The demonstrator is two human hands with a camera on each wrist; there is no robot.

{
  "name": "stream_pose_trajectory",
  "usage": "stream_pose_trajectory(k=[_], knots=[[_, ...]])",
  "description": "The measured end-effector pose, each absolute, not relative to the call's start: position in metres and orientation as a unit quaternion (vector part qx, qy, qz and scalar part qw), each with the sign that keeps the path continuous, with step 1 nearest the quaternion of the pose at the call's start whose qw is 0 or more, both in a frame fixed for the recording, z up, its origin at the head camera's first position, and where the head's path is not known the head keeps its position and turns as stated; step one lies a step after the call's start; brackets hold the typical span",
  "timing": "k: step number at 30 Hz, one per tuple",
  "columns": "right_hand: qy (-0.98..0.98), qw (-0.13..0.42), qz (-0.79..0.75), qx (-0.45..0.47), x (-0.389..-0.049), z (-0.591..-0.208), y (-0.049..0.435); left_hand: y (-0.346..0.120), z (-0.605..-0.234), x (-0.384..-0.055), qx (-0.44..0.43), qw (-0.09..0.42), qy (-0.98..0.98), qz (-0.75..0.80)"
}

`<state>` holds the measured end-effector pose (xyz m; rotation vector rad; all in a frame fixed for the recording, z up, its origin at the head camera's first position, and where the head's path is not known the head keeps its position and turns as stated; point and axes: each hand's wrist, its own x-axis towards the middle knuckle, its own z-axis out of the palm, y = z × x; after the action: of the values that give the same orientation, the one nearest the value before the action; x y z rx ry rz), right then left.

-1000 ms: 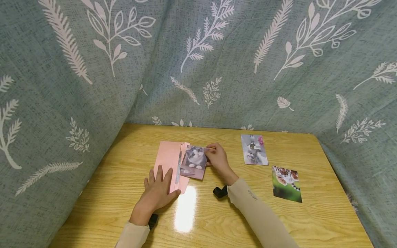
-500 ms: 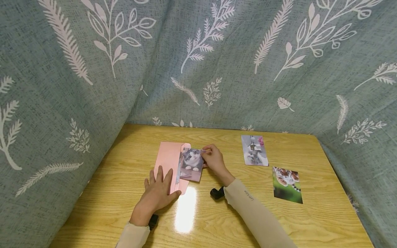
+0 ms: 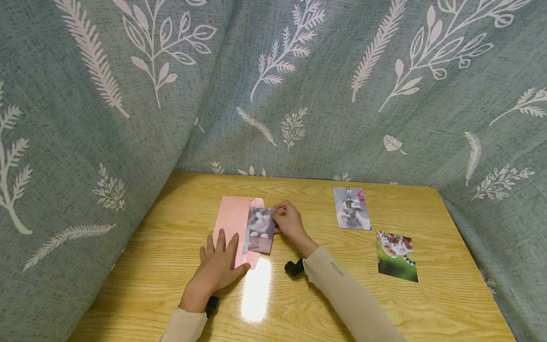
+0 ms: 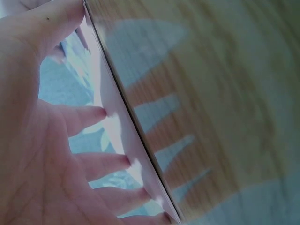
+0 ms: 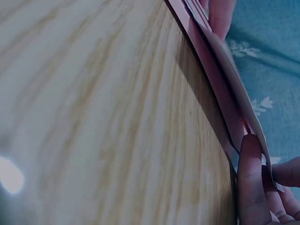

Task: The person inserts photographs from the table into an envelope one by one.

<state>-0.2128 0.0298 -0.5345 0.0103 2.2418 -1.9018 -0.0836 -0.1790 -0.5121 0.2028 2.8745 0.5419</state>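
far left: blue-green fabric with pale leaf print, hanging along the side and across the back of a wood-grained table.

left hand, beige sleeve, small black device at the wrist: palm down, fingers spread, grasping nothing; fingers rest on the lower part of a pink envelope. left wrist view shows fingertips along the envelope's edge, thumb apart from them. envelope lies flat, mouth to the right, flap folded out on that side.

next, cat photo: lies over the flap, left edge at the mouth; cannot tell how far inside. bright glare on the wood just below.

right hand, also beige-sleeved, black device near the cuff: pinches the photo's upper right corner, thumb and fingers on opposite faces, seen in the right wrist view. that edge is raised a little above the flap.

farther right, well apart from the hands: grey picture with a pink flower, lying flat; rightmost and nearer the viewer, tiger picture, green lower half, also flat.
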Motion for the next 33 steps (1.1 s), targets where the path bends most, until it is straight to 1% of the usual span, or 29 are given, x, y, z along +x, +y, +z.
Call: stream_pose_trajectory(k=[33], knots=[[0.769,0.1,-0.631,-0.014,-0.208,-0.529,-0.002,-0.18,-0.512,-0.083,0.07,0.1,0.975,0.183]])
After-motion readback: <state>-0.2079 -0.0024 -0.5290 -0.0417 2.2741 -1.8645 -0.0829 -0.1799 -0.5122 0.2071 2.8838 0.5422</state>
